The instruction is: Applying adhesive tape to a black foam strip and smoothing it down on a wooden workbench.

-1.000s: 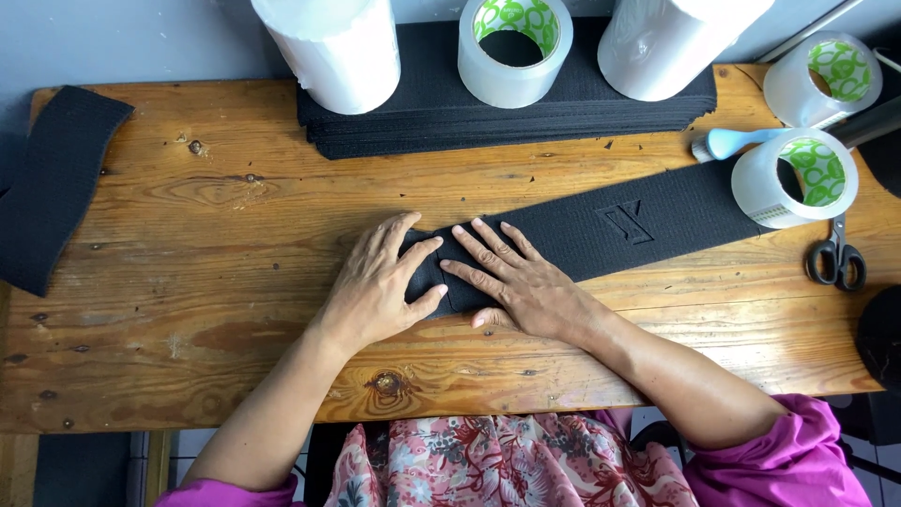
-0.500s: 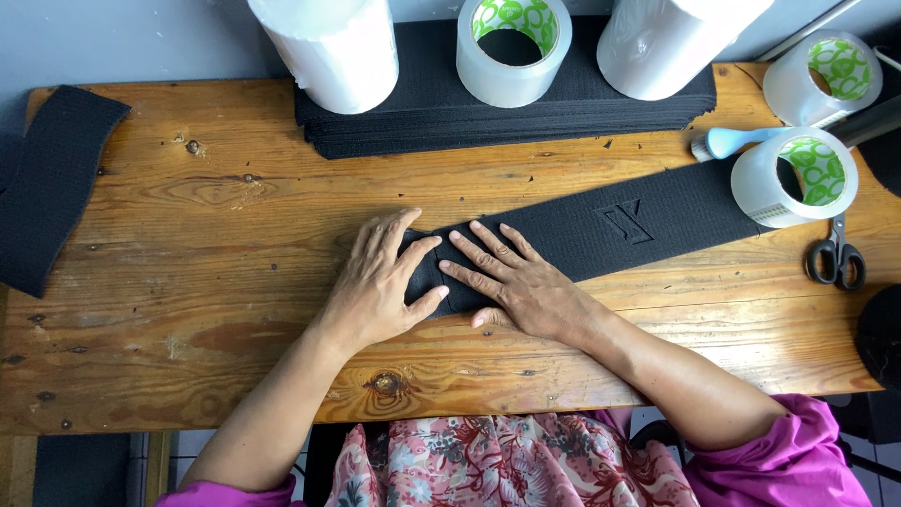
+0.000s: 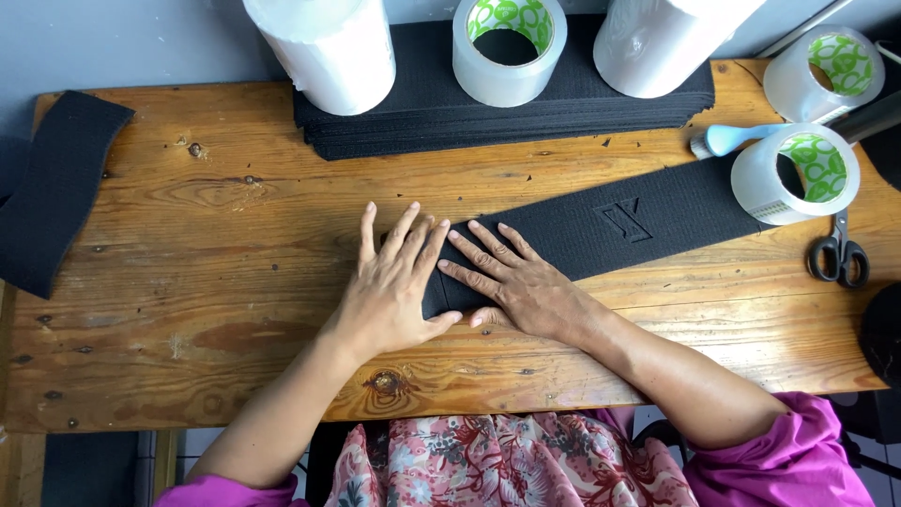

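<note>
1. A long black strip (image 3: pixel 601 230) is laid aslant across the wooden table (image 3: pixel 216 282), its near end under both hands, its far end running up to the right.
2. The left hand (image 3: pixel 389 291) is pressed flat on the strip's left end, fingers spread and pointing away from the body; nothing is gripped, the palm is fully open.
3. The right hand (image 3: pixel 516 282) is laid flat just beside it, fingers spread toward the upper left, likewise open and only pressing down. The fingertips of the two hands are nearly touching.
4. An embossed mark (image 3: pixel 622 218) is seen on the strip to the right of the hands.
5. A tape roll (image 3: pixel 796 174) is stood on the strip's far end; a blue-handled tool (image 3: pixel 737 139) lies just beside that roll.
6. Scissors (image 3: pixel 838 255) lie below the roll, on bare wood, apart from the strip.
7. A stack of black sheets (image 3: pixel 526 117) is set at the table's back edge, with two white rolls (image 3: pixel 328 47) and another tape roll (image 3: pixel 507 47) on it.
8. A further tape roll (image 3: pixel 824 73) is placed at the far right corner.
9. A loose black piece (image 3: pixel 56 188) hangs over the table's left edge, well apart from the hands.
</note>
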